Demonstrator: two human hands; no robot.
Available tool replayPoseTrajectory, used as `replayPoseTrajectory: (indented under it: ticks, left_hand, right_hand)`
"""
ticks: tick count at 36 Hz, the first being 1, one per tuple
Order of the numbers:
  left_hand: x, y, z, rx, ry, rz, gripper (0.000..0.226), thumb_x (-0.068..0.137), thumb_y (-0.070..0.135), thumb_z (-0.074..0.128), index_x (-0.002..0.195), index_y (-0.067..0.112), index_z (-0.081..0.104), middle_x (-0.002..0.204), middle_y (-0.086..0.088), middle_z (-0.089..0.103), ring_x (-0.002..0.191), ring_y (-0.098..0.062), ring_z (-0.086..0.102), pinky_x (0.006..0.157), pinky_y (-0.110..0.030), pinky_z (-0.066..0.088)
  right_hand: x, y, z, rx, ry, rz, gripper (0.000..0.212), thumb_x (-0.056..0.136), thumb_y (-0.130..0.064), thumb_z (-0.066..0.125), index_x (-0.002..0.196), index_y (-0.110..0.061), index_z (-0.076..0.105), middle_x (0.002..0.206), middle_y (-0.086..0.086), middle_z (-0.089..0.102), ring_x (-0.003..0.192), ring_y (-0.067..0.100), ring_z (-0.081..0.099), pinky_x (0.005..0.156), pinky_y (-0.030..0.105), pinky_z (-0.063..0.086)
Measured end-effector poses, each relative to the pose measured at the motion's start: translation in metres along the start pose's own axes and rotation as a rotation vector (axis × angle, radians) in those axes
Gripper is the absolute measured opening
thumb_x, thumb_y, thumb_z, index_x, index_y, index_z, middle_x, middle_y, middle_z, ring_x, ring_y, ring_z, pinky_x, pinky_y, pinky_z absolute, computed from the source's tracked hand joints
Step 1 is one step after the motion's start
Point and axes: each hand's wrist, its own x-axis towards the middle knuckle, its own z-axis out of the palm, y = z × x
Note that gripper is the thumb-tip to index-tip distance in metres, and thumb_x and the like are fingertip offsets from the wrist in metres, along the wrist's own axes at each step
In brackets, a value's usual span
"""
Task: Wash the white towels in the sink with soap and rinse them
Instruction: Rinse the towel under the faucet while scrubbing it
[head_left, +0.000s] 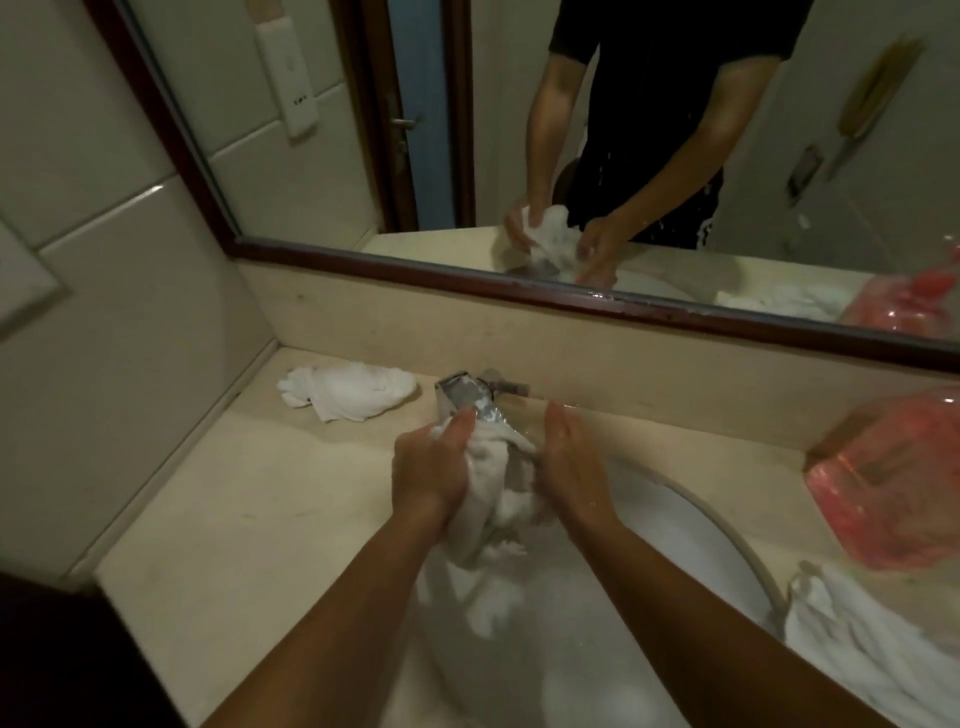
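A wet white towel (493, 488) hangs bunched between my two hands over the sink (711, 525), just below the chrome tap (467, 397). My left hand (431, 467) grips the towel's left side with curled fingers. My right hand (569, 462) holds its right side, fingers wrapped into the cloth. The towel's lower end trails into foamy water in the basin. A second white towel (345, 389) lies crumpled on the counter at the back left. A third white towel (872, 654) lies heaped on the counter at the right.
A pink plastic bag (893, 483) stands on the counter at the right, beside the basin. A dark-framed mirror (571, 296) runs along the back wall and reflects the person and the towel. Tiled wall closes the left side. Beige countertop (234, 499) spreads left of the sink.
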Motion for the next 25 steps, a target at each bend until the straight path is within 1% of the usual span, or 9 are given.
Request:
replayPoseTrajectory:
  ticks: [2, 5, 8, 11, 14, 17, 19, 22, 25]
  left_hand:
    - [0.008, 0.009, 0.0, 0.038, -0.03, -0.048, 0.05, 0.097, 0.058, 0.065, 0.07, 0.017, 0.073, 0.091, -0.013, 0.077, 0.092, -0.033, 0.07, 0.089, -0.047, 0.055]
    - [0.013, 0.014, 0.002, 0.08, -0.071, -0.048, 0.05, 0.094, 0.063, 0.065, 0.075, 0.018, 0.074, 0.091, -0.007, 0.077, 0.093, -0.029, 0.071, 0.089, -0.043, 0.054]
    - [0.029, 0.014, 0.003, 0.1, -0.075, -0.072, 0.055, 0.094, 0.064, 0.065, 0.077, 0.013, 0.075, 0.089, -0.009, 0.077, 0.094, -0.031, 0.072, 0.085, -0.04, 0.053]
    - [0.043, 0.012, 0.004, 0.133, -0.076, -0.113, 0.064, 0.096, 0.068, 0.06, 0.079, 0.008, 0.073, 0.104, -0.019, 0.075, 0.103, -0.036, 0.069, 0.093, -0.042, 0.052]
    - [0.049, 0.008, 0.004, 0.198, -0.093, -0.091, 0.07, 0.1, 0.07, 0.051, 0.08, 0.005, 0.071, 0.109, -0.025, 0.073, 0.108, -0.04, 0.066, 0.099, -0.047, 0.051]
    - [0.052, 0.007, 0.005, 0.248, -0.104, -0.079, 0.079, 0.102, 0.071, 0.044, 0.1, 0.0, 0.078, 0.115, -0.027, 0.072, 0.113, -0.04, 0.065, 0.104, -0.049, 0.049]
    - [0.048, 0.01, 0.005, 0.278, -0.106, -0.071, 0.081, 0.103, 0.072, 0.04, 0.104, 0.001, 0.079, 0.118, -0.027, 0.072, 0.115, -0.04, 0.065, 0.103, -0.047, 0.05]
    - [0.035, 0.02, 0.002, 0.27, -0.093, -0.065, 0.074, 0.105, 0.067, 0.041, 0.104, 0.003, 0.079, 0.117, -0.023, 0.074, 0.113, -0.038, 0.066, 0.093, -0.039, 0.05]
    - [0.016, 0.034, -0.001, 0.262, -0.079, -0.03, 0.079, 0.095, 0.077, 0.04, 0.109, 0.008, 0.077, 0.118, -0.017, 0.075, 0.112, -0.035, 0.068, 0.095, -0.04, 0.052]
  right_hand:
    - [0.013, -0.013, 0.003, 0.045, 0.006, 0.022, 0.052, 0.116, -0.02, 0.033, 0.166, -0.006, 0.025, 0.175, 0.01, 0.022, 0.161, 0.023, 0.021, 0.122, 0.022, 0.014]
    - [0.02, -0.024, 0.008, -0.108, -0.076, -0.072, 0.058, 0.116, -0.042, 0.024, 0.166, -0.013, 0.028, 0.175, 0.005, 0.022, 0.161, 0.018, 0.02, 0.125, 0.026, 0.012]
    - [0.04, -0.026, 0.021, -0.149, -0.09, -0.107, 0.06, 0.116, -0.044, 0.023, 0.165, -0.011, 0.033, 0.174, 0.008, 0.027, 0.16, 0.021, 0.025, 0.128, 0.032, 0.015]
    - [0.048, -0.029, 0.026, -0.127, -0.062, -0.129, 0.057, 0.116, -0.04, 0.024, 0.159, -0.008, 0.043, 0.168, 0.011, 0.039, 0.155, 0.024, 0.034, 0.125, 0.031, 0.021]
    - [0.046, -0.027, 0.028, -0.12, -0.019, -0.139, 0.054, 0.117, -0.037, 0.026, 0.153, -0.007, 0.052, 0.157, 0.011, 0.051, 0.146, 0.026, 0.044, 0.109, 0.023, 0.03]
    - [0.038, -0.027, 0.028, -0.105, -0.017, -0.139, 0.051, 0.117, -0.037, 0.028, 0.135, -0.009, 0.066, 0.121, 0.005, 0.06, 0.113, 0.022, 0.056, 0.083, 0.02, 0.03]
    - [0.035, -0.023, 0.026, -0.1, -0.042, -0.134, 0.051, 0.116, -0.04, 0.027, 0.136, -0.016, 0.067, 0.125, 0.005, 0.063, 0.119, 0.021, 0.058, 0.088, 0.022, 0.032]
    - [0.028, -0.025, 0.017, -0.098, -0.094, -0.134, 0.053, 0.116, -0.046, 0.025, 0.148, -0.024, 0.06, 0.151, 0.006, 0.059, 0.136, 0.02, 0.053, 0.1, 0.026, 0.033]
    - [0.01, -0.03, 0.001, -0.037, -0.172, -0.149, 0.051, 0.11, -0.059, 0.031, 0.137, -0.036, 0.067, 0.146, 0.0, 0.063, 0.134, 0.019, 0.058, 0.111, 0.034, 0.041]
